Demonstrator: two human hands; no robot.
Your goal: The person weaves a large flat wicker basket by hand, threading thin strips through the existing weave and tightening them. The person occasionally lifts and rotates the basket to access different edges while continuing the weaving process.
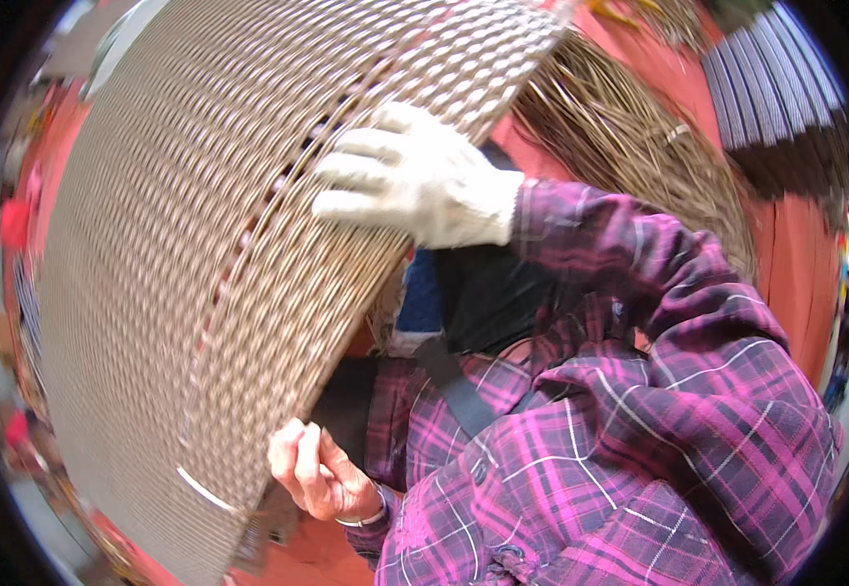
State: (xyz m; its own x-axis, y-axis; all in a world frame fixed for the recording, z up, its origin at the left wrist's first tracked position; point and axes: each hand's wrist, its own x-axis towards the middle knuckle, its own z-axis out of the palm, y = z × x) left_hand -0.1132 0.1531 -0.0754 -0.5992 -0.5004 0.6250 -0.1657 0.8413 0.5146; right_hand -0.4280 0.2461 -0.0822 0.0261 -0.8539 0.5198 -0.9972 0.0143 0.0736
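A large panel of woven brown rattan-like strands (151,273) spreads across the left and upper part of the head view. My right hand (424,181), in a white knitted glove, lies flat on the panel near its right edge, fingers spread and pointing left. Bare and with a band at the wrist, my left hand (322,474) is at the panel's lower right edge. Its fingers are curled in a pinch; whatever is between them is too small or hidden to make out. A short white strip (205,490) shows on the weave left of that hand.
Behind my right forearm lies a thick bundle of loose brown strands (639,146) on a red surface (801,273). Grey ribbed material (776,78) is stacked at the far right. A dark line of gaps (278,186) runs through the weave.
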